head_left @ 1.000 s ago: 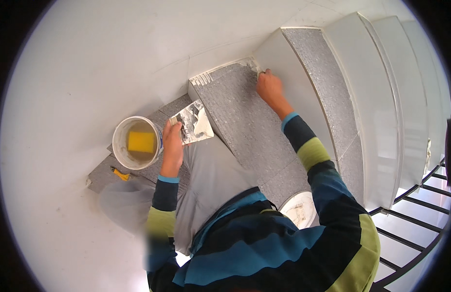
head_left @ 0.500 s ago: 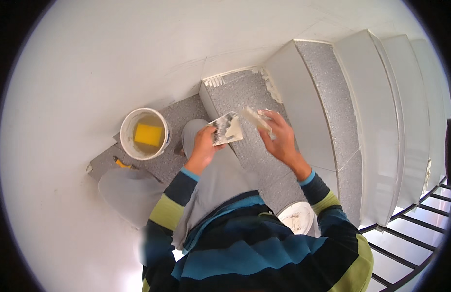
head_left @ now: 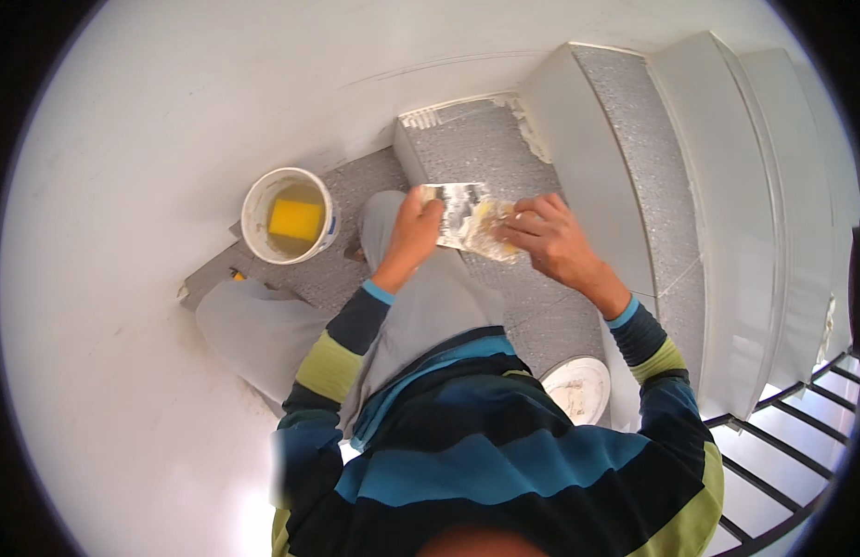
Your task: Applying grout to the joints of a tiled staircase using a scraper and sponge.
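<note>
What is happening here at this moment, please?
A person's left hand holds a flat plate smeared with pale paste. The right hand grips a paste-covered scraper, which overlaps the plate's right end in this view. More pale paste lies along edges of the grey stair tread. To the left stands a white bucket with a yellow sponge inside.

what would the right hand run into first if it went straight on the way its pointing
Probably the smeared plate in the left hand: the right hand points leftward toward it, and its scraper overlaps the plate in view, though one view leaves contact unclear.
</note>
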The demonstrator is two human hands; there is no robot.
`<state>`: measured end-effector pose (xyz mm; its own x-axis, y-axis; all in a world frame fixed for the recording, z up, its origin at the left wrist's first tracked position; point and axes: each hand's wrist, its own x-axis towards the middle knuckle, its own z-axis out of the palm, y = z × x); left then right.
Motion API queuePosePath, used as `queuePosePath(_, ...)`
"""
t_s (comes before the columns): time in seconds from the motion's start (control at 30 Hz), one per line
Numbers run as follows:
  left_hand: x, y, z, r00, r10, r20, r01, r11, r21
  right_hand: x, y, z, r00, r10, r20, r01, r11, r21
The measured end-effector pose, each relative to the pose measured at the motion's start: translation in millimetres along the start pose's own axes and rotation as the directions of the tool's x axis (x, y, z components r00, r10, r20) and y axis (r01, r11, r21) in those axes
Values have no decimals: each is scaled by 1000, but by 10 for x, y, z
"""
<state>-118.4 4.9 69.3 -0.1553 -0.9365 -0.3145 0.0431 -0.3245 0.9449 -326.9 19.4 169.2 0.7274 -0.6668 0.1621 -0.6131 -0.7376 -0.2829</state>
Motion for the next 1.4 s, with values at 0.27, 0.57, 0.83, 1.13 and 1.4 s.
queuePosePath(0.27, 179, 21, -537, 969, -166, -183, 100, 940, -326, -485, 906, 313, 779, 625, 54, -620, 780, -81)
queuePosePath(0.57, 203, -67, -570, 964, -236, -125, 177, 915, -363, -298, 1425, 979, 627, 779, -11, -713, 568, -412)
queuePosePath(0.83, 185, -84, -635, 950, -273, -153, 194, 897, -396, 10, 1389, 1144, 616, 785, 63, -682, 572, -457)
queuePosePath(1.13, 173, -42, -604, 957, -259, -132, 191, 903, -384, 348, 1590, 1121, 638, 769, -23, -678, 548, -491)
queuePosePath(1.4, 247, -97, -524, 971, -196, -136, 118, 889, -443, 333, 1795, 1228, 723, 689, -43, -605, 602, -521)
